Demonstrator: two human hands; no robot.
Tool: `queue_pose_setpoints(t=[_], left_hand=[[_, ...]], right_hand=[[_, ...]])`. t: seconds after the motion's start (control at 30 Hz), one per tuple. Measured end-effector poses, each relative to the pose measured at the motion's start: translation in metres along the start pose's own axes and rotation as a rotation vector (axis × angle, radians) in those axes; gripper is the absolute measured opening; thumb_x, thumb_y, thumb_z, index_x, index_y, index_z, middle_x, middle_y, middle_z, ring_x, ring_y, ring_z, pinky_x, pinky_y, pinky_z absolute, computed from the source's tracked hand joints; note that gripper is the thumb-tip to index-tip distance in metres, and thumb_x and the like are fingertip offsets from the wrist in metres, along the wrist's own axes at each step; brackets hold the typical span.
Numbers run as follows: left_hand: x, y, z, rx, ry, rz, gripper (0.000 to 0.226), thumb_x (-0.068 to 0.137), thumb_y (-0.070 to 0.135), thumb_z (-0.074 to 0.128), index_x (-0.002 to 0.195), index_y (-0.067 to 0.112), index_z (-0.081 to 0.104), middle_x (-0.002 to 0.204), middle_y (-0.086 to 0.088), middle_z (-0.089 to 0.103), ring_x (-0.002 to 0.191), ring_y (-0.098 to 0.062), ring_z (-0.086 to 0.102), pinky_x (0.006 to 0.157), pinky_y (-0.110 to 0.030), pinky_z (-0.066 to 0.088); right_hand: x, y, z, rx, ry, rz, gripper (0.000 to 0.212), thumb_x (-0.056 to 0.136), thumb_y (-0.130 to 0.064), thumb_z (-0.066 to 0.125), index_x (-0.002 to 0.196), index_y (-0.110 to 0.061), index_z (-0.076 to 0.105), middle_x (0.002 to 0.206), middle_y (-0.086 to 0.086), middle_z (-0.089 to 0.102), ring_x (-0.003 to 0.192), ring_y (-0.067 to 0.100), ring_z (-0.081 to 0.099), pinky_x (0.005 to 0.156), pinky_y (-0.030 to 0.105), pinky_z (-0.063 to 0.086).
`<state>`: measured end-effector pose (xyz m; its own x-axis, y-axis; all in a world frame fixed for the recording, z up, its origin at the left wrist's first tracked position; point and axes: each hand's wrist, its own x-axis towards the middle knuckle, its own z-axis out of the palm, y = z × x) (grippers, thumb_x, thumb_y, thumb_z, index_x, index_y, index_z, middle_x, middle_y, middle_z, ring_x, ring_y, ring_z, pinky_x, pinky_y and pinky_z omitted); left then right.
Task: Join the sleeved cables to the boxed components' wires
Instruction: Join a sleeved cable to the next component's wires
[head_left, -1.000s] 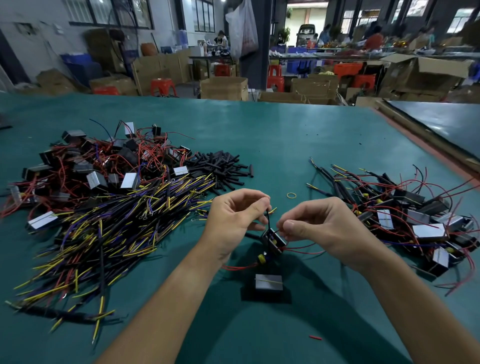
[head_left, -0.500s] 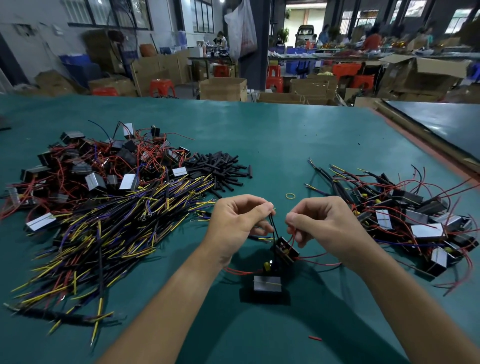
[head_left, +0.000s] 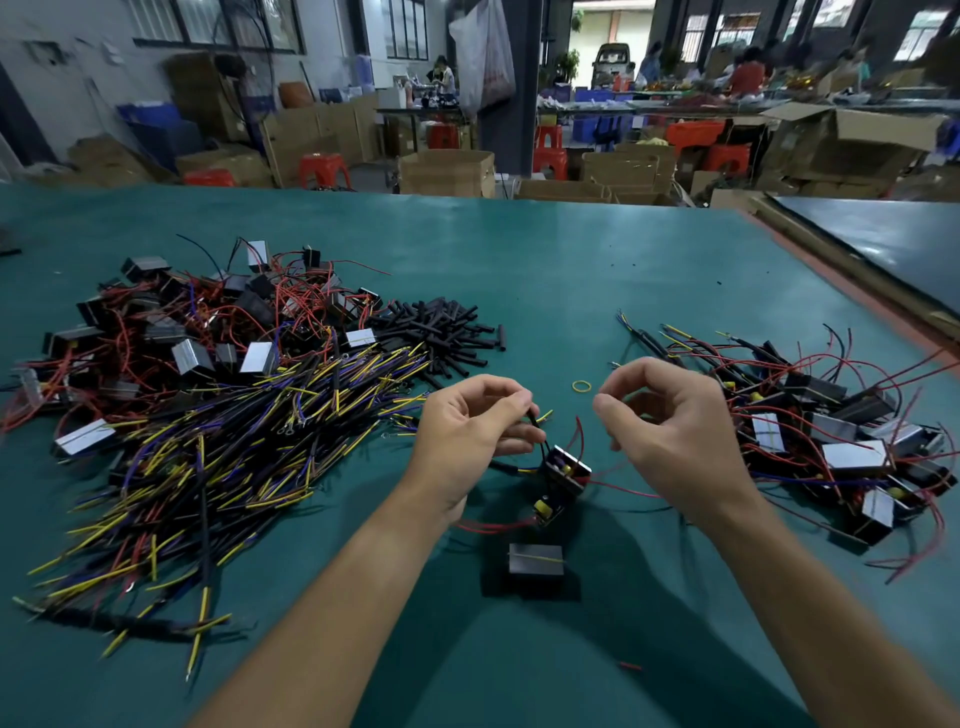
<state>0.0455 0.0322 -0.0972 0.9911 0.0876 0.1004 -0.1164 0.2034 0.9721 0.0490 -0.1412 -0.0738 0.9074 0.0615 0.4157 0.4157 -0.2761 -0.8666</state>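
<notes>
Sleeved cable (head_left: 541, 441) pinched in the left hand (head_left: 467, 431) grip over the green table (head_left: 519, 270).
Its lower end met the boxed component (head_left: 567, 469) between both hands. The right hand (head_left: 670, 431) hovered beside, its grip curled with thumb and forefinger apart; whether it held the red wire (head_left: 581, 436) could not be told. Another box (head_left: 535, 558) lay on the table nearby.

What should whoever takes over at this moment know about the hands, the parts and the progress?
Left hand: pinches a black sleeved cable above the open component.
Right hand: curled beside it; whether it holds a wire is unclear.
Parts: loose cables and boxed components piled at left; seemingly joined units at right; one closed box lies nearest the person.
To do: finish this joint, then the left piles.
</notes>
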Motion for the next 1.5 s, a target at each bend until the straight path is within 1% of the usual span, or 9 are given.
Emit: queue_pose_setpoints(t=[0.13,0.27,0.4,0.5,0.6,0.7,0.83,1.0,1.5], left_hand=[[0.002,-0.002,0.0,0.005,0.053,0.006,0.015,0.092,0.005,0.061,0.078,0.011,0.063,0.07,-0.003,0.068,0.055,-0.017,0.066,0.054,-0.024,0.054],[0.003,-0.001,-0.002,0.019,0.103,-0.003,0.016,0.092,0.006,0.061,0.078,0.013,0.062,0.069,-0.002,0.067,0.05,-0.013,0.062,0.048,-0.022,0.053],[0.003,0.0,-0.003,0.046,0.137,-0.017,0.017,0.092,0.008,0.06,0.077,0.015,0.061,0.068,0.001,0.066,0.044,-0.01,0.057,0.041,-0.019,0.045],[0.003,0.0,-0.004,0.059,0.143,-0.037,0.019,0.09,0.007,0.061,0.073,0.015,0.062,0.066,-0.001,0.065,0.042,-0.011,0.053,0.04,-0.018,0.041],[0.002,0.001,-0.004,0.053,0.117,-0.051,0.018,0.089,0.007,0.063,0.072,0.014,0.062,0.066,-0.003,0.066,0.042,-0.013,0.052,0.04,-0.019,0.041],[0.002,0.003,-0.004,0.014,0.08,-0.066,0.016,0.089,0.005,0.061,0.075,0.011,0.062,0.065,-0.004,0.066,0.042,-0.015,0.053,0.04,-0.02,0.043],[-0.001,0.006,-0.005,-0.064,-0.036,-0.108,0.018,0.091,-0.002,0.05,0.079,0.007,0.061,0.065,-0.007,0.065,0.045,-0.018,0.058,0.045,-0.025,0.051],[-0.003,0.009,-0.005,-0.103,-0.17,-0.173,0.02,0.092,-0.002,0.049,0.079,0.006,0.061,0.068,-0.009,0.065,0.047,-0.014,0.057,0.046,-0.024,0.052],[-0.008,0.008,-0.008,0.103,-0.254,-0.054,0.014,0.081,0.019,0.069,0.084,0.005,0.069,0.075,-0.009,0.068,0.056,-0.015,0.061,0.051,-0.023,0.052]], right_hand=[[-0.012,-0.016,-0.004,-0.028,-0.543,0.012,0.014,0.074,-0.027,0.073,0.072,-0.014,0.068,0.059,0.0,0.063,0.047,0.009,0.053,0.047,0.024,0.042],[-0.026,-0.01,0.014,-0.644,-0.885,-0.138,0.03,0.067,-0.047,0.075,0.09,-0.027,0.07,0.08,-0.013,0.067,0.069,0.004,0.059,0.063,0.018,0.047],[-0.015,-0.006,0.0,-0.496,-0.839,-0.051,0.012,0.075,-0.028,0.076,0.075,-0.018,0.07,0.059,-0.016,0.06,0.053,-0.002,0.051,0.054,0.013,0.04],[0.004,0.003,-0.023,-0.207,-0.426,0.086,0.015,0.077,-0.017,0.079,0.069,-0.011,0.068,0.054,-0.012,0.055,0.049,-0.002,0.045,0.049,0.013,0.036],[0.02,0.018,-0.043,-0.491,0.209,0.162,0.012,0.076,-0.02,0.076,0.086,-0.017,0.068,0.082,0.0,0.068,0.078,0.02,0.062,0.075,0.034,0.049],[0.021,0.028,-0.05,-0.711,0.388,0.271,0.048,0.08,-0.026,0.07,0.124,-0.01,0.058,0.118,0.014,0.057,0.103,0.032,0.057,0.092,0.035,0.043],[0.012,0.018,-0.018,-0.343,0.125,0.077,0.023,0.084,-0.013,0.067,0.106,-0.014,0.069,0.089,-0.003,0.068,0.061,0.008,0.058,0.062,0.019,0.047],[-0.012,0.011,0.018,-0.205,-0.434,0.024,0.015,0.087,-0.037,0.061,0.082,-0.025,0.07,0.063,-0.006,0.062,0.052,0.024,0.053,0.053,0.036,0.045],[-0.007,0.016,-0.002,-0.004,-0.58,0.074,0.022,0.077,-0.003,0.066,0.089,-0.021,0.073,0.082,0.002,0.07,0.067,0.013,0.058,0.063,0.029,0.048]])
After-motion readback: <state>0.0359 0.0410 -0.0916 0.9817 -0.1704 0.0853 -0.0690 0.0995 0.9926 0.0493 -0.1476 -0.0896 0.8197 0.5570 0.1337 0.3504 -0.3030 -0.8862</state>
